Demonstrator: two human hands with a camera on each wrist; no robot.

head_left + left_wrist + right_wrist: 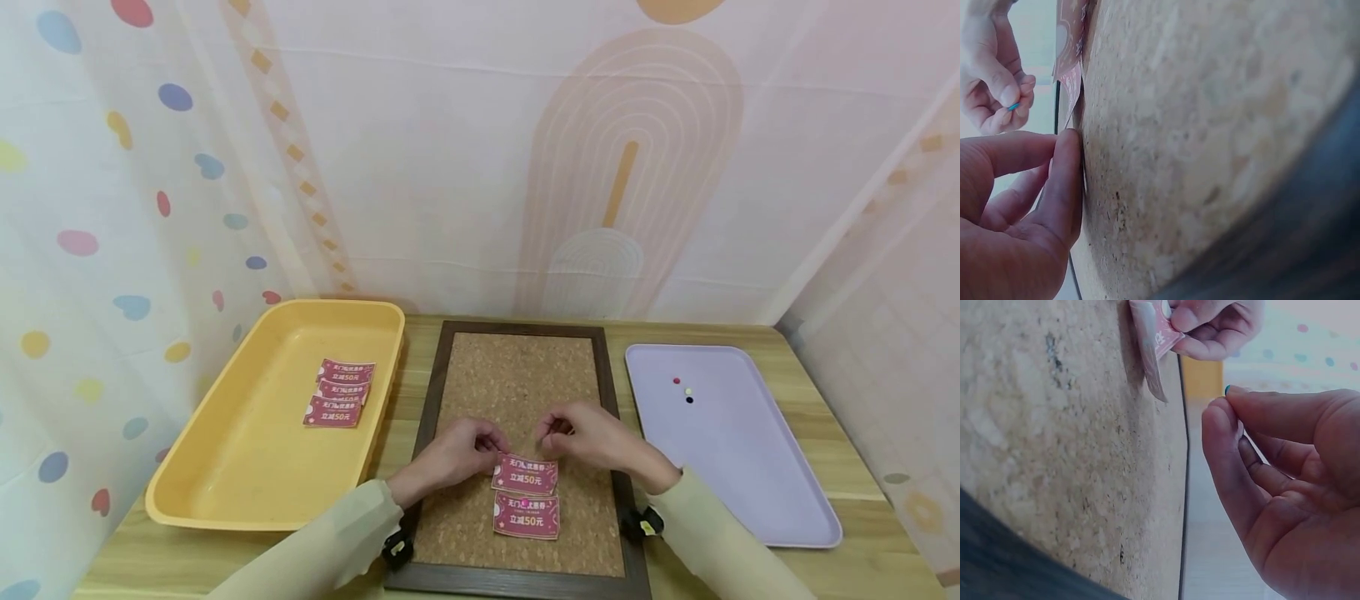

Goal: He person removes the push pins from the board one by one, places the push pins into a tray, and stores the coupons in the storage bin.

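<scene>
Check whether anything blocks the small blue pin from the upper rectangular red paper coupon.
Nothing visible stands between the small blue pin in the right hand and the upper red coupon; the left hand pinches that coupon's upper left corner, beside the path.

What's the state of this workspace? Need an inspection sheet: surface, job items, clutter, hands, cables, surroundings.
Surface: wood-look table, carrying a framed corkboard between a yellow tray and a lilac tray.
Job items: lower coupon lies on the cork with a pink pin at its upper part; upper coupon sits just beyond it; three overlapping coupons in the yellow tray; red, yellow and black pieces, probably pins, in the lilac tray.
Clutter: nothing seen.
Hands: left hand pinches the upper coupon's corner; right hand pinches a small blue piece, likely a pin, off the cork.
Cables: nothing seen.
Surroundings: patterned curtains.
</scene>
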